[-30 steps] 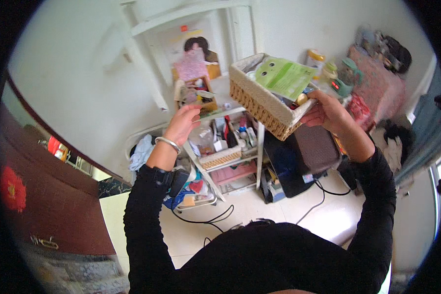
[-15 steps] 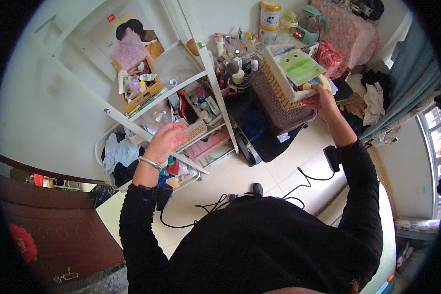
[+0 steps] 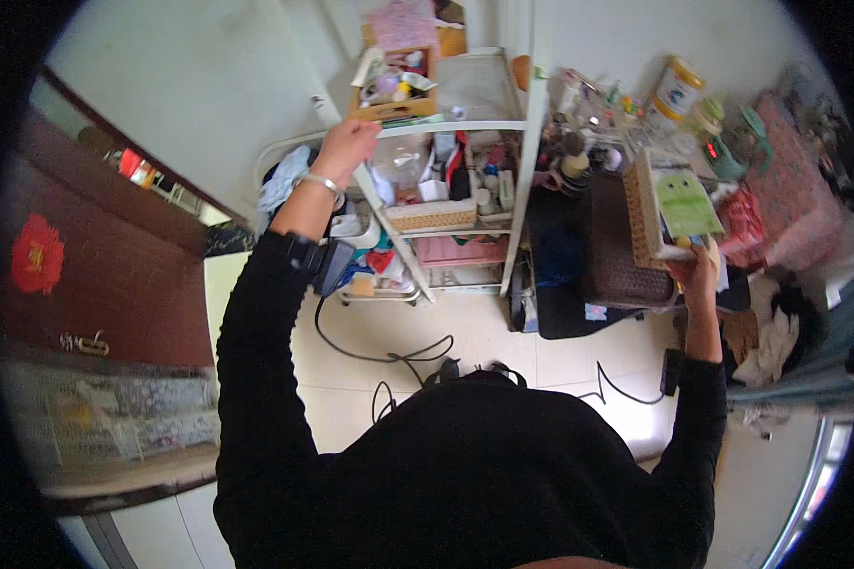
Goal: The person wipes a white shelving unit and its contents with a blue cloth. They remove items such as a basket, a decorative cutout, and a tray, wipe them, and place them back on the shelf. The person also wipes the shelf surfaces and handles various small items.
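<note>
At the right, my right hand is closed on the near side of a light woven basket with a white lining. A green flat packet with two eyes lies on top in it. Under and beside the basket is a dark brown woven box. My left hand is at the front left corner of a white shelf rack, its fingers drawn together beside a long green item. What these fingertips hold, if anything, cannot be made out. Just behind them stands a wooden box full of small articles.
Lower on the rack sit another woven basket and a pink item. Bottles and a can crowd the back right, near a red bag. Black cables trail across the floor. A dark red door is at left.
My left hand has gone from open in the air to the rack's front corner, its fingers now together. My right hand still grips the basket. The whole view has turned toward the left.
</note>
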Demonstrator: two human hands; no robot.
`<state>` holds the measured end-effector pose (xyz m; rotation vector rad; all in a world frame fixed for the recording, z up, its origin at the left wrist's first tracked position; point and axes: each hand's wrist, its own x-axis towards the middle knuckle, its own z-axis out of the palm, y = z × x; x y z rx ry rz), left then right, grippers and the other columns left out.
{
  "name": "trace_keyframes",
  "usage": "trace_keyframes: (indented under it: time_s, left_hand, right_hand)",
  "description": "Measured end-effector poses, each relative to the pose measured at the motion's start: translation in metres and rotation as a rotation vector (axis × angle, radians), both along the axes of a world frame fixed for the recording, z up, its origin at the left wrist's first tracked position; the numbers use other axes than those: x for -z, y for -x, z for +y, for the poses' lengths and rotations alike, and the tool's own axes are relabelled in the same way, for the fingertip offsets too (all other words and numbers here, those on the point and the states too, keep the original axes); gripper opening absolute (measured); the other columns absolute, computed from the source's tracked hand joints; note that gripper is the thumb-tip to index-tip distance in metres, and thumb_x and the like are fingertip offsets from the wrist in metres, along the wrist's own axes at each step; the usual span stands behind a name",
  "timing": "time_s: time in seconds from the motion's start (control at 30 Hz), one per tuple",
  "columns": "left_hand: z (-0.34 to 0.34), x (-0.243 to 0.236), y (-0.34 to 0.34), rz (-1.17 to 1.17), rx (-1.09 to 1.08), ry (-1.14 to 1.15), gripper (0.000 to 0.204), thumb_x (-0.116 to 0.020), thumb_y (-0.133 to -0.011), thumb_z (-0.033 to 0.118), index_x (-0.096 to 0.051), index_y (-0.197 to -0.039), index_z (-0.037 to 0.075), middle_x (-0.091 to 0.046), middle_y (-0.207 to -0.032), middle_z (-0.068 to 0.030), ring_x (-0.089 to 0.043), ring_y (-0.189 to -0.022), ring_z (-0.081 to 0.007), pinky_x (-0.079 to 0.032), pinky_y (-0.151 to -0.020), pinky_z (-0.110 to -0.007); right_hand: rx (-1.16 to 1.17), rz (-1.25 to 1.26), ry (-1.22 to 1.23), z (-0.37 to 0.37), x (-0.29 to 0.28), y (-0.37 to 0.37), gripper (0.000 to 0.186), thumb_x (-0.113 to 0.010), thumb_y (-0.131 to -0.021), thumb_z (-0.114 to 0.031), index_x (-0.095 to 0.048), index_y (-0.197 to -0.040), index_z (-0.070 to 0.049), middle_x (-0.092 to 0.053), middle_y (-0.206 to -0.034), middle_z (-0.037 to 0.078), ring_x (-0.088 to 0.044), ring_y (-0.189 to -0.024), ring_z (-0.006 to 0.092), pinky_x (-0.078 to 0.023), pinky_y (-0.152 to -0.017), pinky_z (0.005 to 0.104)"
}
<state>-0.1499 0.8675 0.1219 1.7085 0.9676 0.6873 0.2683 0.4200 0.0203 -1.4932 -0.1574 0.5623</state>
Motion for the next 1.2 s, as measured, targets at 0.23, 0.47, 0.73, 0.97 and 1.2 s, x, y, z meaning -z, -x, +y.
trace_keyframes:
  time_s: [0.23, 0.47, 0.73, 0.97, 1.2]
  left_hand:
    - [0.08, -0.019, -0.034, 0.72, -0.217, -0.775, 0.025, -0.052, -0.083, 0.018, -0.065, -0.087, -0.003, -0.063, -0.09, -0.0249, -0.061, -0.082, -0.0392, -0.05, -0.073, -0.041]
    - [0.155, 0.006, -0.083, 1.111, -0.066, -0.574, 0.033, -0.054, -0.085, 0.021, -0.062, -0.109, 0.001, -0.061, -0.108, -0.0217, -0.06, -0.1, -0.0358, -0.049, -0.082, -0.043]
    - [0.16, 0.011, -0.09, 1.182, -0.141, -0.383, 0.032, -0.054, -0.087, 0.023, -0.062, -0.11, 0.002, -0.061, -0.112, -0.0166, -0.06, -0.103, -0.0323, -0.05, -0.083, -0.041]
    - [0.144, 0.012, -0.086, 1.021, -0.303, -0.476, 0.029, -0.055, -0.085, 0.019, -0.064, -0.107, 0.003, -0.062, -0.11, -0.0176, -0.059, -0.103, -0.0327, -0.051, -0.082, -0.038]
    - [0.146, 0.017, -0.08, 0.954, -0.332, -0.594, 0.026, -0.058, -0.082, 0.018, -0.065, -0.102, 0.001, -0.063, -0.105, -0.0195, -0.061, -0.1, -0.0329, -0.051, -0.081, -0.038]
  right_hand:
    - [-0.097, 0.044, -0.011, -0.002, 0.0, 0.004, 0.04, -0.047, -0.088, -0.031, -0.056, -0.1, 0.007, -0.065, -0.075, 0.015, -0.067, -0.062, 0.0213, -0.055, -0.052, 0.029]
    - [-0.044, 0.003, 0.048, -0.01, -0.001, 0.019, 0.038, -0.048, -0.087, -0.03, -0.054, -0.098, 0.005, -0.065, -0.075, 0.016, -0.067, -0.06, 0.0224, -0.055, -0.05, 0.029]
    - [0.047, 0.043, -0.017, -0.022, 0.0, 0.032, 0.036, -0.049, -0.086, -0.03, -0.053, -0.101, 0.003, -0.065, -0.076, 0.015, -0.065, -0.056, 0.021, -0.054, -0.046, 0.0281]
    - [0.042, 0.07, -0.038, -0.024, 0.011, 0.026, 0.038, -0.048, -0.086, -0.03, -0.053, -0.103, 0.003, -0.065, -0.077, 0.015, -0.066, -0.058, 0.0208, -0.054, -0.047, 0.0283]
    - [0.008, 0.063, -0.057, -0.017, 0.013, 0.017, 0.04, -0.049, -0.087, -0.032, -0.054, -0.104, 0.004, -0.065, -0.077, 0.016, -0.066, -0.06, 0.0216, -0.053, -0.048, 0.0273]
